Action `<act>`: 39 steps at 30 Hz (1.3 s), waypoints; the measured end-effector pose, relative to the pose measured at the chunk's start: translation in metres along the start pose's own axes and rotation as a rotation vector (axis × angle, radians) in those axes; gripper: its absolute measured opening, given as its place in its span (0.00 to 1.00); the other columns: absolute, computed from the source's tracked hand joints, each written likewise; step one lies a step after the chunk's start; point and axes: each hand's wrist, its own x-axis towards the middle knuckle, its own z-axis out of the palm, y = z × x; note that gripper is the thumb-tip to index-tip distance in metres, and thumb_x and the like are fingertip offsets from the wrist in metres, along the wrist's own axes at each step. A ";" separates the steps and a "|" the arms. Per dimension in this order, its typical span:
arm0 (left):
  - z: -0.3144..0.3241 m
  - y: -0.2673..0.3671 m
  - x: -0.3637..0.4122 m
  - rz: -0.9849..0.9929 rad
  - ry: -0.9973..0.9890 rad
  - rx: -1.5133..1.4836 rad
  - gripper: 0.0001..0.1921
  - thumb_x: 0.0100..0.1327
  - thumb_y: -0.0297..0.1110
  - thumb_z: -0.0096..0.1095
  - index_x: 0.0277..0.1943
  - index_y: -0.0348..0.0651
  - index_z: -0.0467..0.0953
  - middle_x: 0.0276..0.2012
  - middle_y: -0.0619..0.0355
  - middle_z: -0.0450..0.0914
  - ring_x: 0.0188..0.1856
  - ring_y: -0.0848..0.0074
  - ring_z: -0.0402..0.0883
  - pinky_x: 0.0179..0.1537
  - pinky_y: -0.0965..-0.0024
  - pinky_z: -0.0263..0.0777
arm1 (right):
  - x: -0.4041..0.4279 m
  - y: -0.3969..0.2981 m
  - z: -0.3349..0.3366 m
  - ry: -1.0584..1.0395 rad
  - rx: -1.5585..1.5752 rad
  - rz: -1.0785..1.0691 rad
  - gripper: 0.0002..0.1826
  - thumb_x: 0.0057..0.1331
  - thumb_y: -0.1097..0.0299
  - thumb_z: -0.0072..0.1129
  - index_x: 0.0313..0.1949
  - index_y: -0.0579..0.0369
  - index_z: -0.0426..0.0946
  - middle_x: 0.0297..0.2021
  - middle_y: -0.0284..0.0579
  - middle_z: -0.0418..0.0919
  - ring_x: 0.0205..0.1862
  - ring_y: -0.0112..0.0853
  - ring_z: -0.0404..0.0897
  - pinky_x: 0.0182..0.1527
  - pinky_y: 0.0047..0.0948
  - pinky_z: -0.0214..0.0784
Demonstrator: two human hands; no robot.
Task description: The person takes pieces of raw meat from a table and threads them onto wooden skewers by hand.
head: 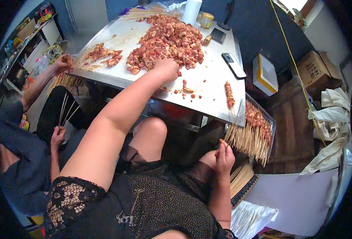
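My left hand (167,70) reaches to the front edge of a large heap of cut raw meat (170,41) on the metal-topped table; its fingertips are hidden, so what it grips cannot be told. Lower right, my right hand (225,156) is closed around thin bamboo sticks that run up to a meat skewer (229,94) over the table's right corner. Loose meat bits (188,89) lie between my hands. Beside and below that corner, a metal tray (273,128) holds many loaded skewers (258,119), their bare stick ends pointing towards me.
At left, a co-worker's hand (62,64) is at the table edge, the other (57,136) holding several sticks. A smaller meat pile (101,53) lies near. A phone (234,65), jar (206,20) and paper roll (191,12) stand or lie right; bare sticks (243,179) lie below the tray.
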 end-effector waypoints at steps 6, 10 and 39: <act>-0.003 -0.010 0.021 -0.022 -0.093 -0.684 0.14 0.56 0.41 0.61 0.40 0.41 0.79 0.30 0.56 0.80 0.30 0.73 0.79 0.32 0.73 0.72 | 0.030 -0.049 0.030 -0.097 0.005 0.000 0.17 0.69 0.63 0.44 0.48 0.64 0.72 0.17 0.28 0.65 0.18 0.14 0.61 0.21 0.15 0.53; 0.013 0.024 0.027 -0.175 -0.122 -1.685 0.07 0.62 0.38 0.54 0.36 0.47 0.77 0.29 0.65 0.79 0.29 0.79 0.76 0.28 0.75 0.69 | 0.086 -0.086 0.072 -0.140 0.179 0.045 0.16 0.70 0.61 0.42 0.45 0.62 0.70 0.17 0.28 0.63 0.18 0.14 0.59 0.20 0.15 0.51; 0.042 0.055 0.009 -0.151 0.258 -2.226 0.13 0.67 0.36 0.48 0.45 0.33 0.72 0.34 0.51 0.80 0.36 0.69 0.81 0.40 0.67 0.78 | 0.084 -0.053 0.084 -0.151 0.022 -0.045 0.10 0.62 0.76 0.55 0.42 0.61 0.78 0.20 0.30 0.71 0.20 0.15 0.66 0.23 0.14 0.58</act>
